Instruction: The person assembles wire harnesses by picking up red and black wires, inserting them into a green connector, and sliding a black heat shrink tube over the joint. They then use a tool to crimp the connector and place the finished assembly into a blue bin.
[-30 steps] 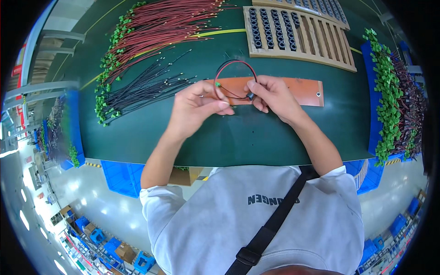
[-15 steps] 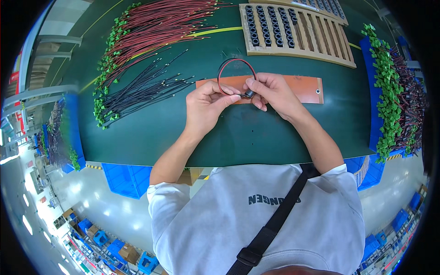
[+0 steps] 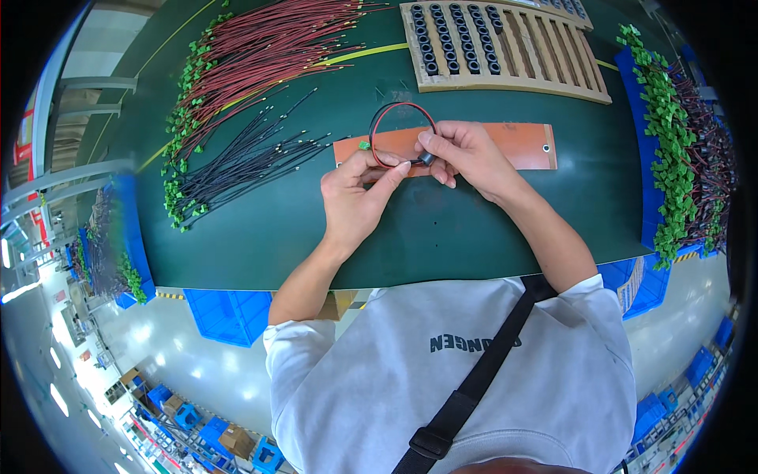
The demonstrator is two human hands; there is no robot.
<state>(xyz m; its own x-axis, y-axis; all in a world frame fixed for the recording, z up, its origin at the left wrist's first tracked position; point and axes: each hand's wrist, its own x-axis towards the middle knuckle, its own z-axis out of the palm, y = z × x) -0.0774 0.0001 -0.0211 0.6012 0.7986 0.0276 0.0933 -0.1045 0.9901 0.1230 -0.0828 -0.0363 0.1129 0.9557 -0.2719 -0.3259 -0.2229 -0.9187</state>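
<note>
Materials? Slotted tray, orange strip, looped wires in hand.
Slotted tray: likely matte wood or fibreboard, going by its dull tan surface.
Orange strip: perhaps plastic or laminate; smooth, flat, fairly even colour.
Looped wires: probably plastic-insulated; smooth red and black coating, core hidden.

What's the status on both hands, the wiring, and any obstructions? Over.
Left hand pinching red-and-black wire loop. Right hand gripping small black part. Orange strip beneath; nothing visibly blocking either hand.
</note>
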